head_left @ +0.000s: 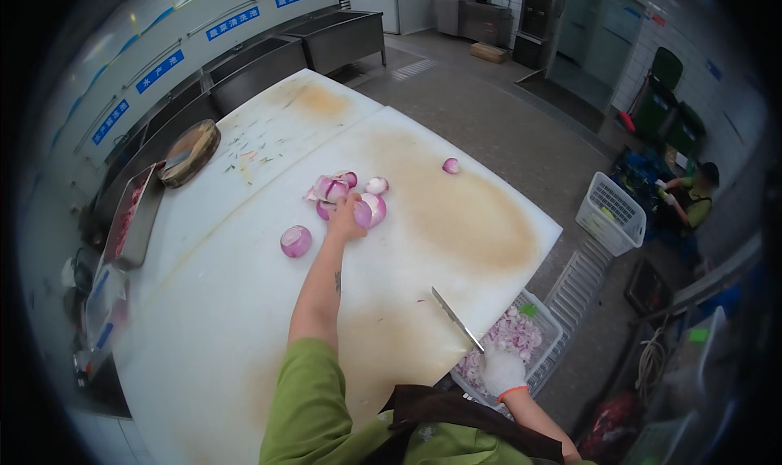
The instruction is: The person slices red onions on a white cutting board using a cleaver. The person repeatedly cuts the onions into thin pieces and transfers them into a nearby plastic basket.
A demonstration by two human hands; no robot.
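Observation:
My bare left hand [349,219] reaches out over the white table, its fingers closed round a peeled red onion [362,213]. Several more red onions are clustered about it, among them a whole purple one [375,208], a small pale one [377,185] and one with loose skin [330,189]. Another red onion [296,241] lies apart, left of my wrist. In a white glove with an orange cuff, my right hand [503,373] grips a knife [458,320], its blade pointing up and left over the table's edge. The handle is hidden. Below that hand is a plastic crate [551,325] of chopped onion [515,335].
One small onion [450,165] lies near the table's far right edge. At left are a round chopping board [192,153] and a metal tray [134,221] of reddish pieces. Steel sinks [338,37] line the wall. A person [692,196] sits beside a white basket [611,212].

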